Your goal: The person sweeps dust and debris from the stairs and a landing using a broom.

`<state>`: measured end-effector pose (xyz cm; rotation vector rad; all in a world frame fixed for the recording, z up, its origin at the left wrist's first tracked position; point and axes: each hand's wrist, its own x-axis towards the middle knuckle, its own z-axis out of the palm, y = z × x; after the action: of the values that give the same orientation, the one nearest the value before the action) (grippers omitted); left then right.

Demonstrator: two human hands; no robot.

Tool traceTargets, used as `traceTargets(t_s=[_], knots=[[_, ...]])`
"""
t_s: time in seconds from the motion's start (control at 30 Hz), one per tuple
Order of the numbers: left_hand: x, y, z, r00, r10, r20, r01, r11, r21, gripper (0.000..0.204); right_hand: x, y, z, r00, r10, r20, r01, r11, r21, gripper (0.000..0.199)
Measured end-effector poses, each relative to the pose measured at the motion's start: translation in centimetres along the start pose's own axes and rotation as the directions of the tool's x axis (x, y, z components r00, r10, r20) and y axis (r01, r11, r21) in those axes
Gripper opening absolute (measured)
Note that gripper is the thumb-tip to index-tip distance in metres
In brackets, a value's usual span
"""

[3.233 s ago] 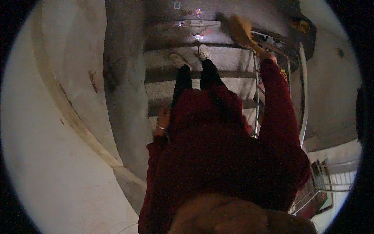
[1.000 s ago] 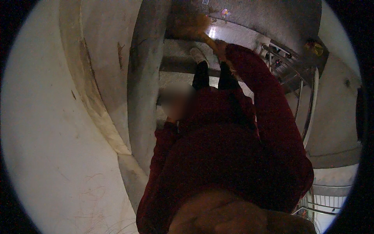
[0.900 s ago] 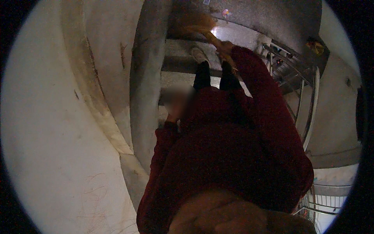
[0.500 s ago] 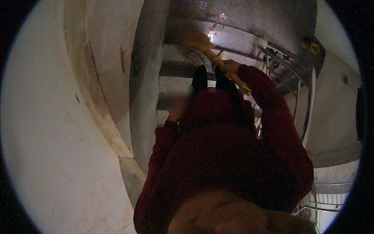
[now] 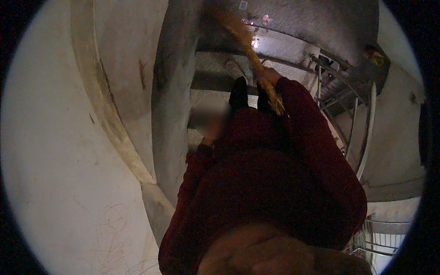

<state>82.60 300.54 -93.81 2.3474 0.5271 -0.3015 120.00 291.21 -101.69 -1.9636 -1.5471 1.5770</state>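
My right hand [image 5: 270, 76] is closed around the handle of a straw-coloured broom [image 5: 250, 52]. The broom slants away from me, its frayed butt end near my thigh and its sweeping end at the far left, over the landing beside the wall; that end is smeared by motion. My left hand [image 5: 211, 132] hangs low by my left side, over the steps. A blurred patch covers its fingers, so whether it holds anything is hidden.
I stand on stairs [image 5: 211, 64] with my shoes on a step. A metal railing [image 5: 366, 133] runs along my right, a pale wall [image 5: 55, 137] along my left. Small bits of litter [image 5: 266, 19] lie on the landing [image 5: 311, 18], and a yellow item [image 5: 376, 58] sits at the far right.
The broom's sweeping end has swung farther away, from the step edge onto the landing, and its butt end has moved slightly left. My left hand has barely moved.
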Motion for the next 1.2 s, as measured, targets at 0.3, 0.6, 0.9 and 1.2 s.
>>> traceTargets(t_s=[0.3,0.6,0.9,1.2], knots=[[2.7,4.2,-5.2,0.847,-0.372,0.379,0.520,0.727,-0.449,0.041,6.3,3.9,1.0,0.938,0.196,0.284,-0.280,0.914,0.294,0.025],[-0.7,-1.6,4.5,0.944,-0.298,0.141,0.330,0.869,-0.369,0.041,-8.0,3.7,-5.1,0.836,0.426,0.345,-0.473,0.241,0.847,0.024],[3.9,6.0,-0.2,0.956,-0.235,0.178,0.264,0.951,-0.159,0.042,-8.4,14.4,-3.5,0.871,0.387,0.303,-0.469,0.470,0.748,0.022],[3.0,6.1,2.0,0.927,-0.325,0.189,0.369,0.693,-0.619,0.040,-14.9,10.6,-6.0,0.882,0.442,0.165,-0.466,0.761,0.452,0.029]])
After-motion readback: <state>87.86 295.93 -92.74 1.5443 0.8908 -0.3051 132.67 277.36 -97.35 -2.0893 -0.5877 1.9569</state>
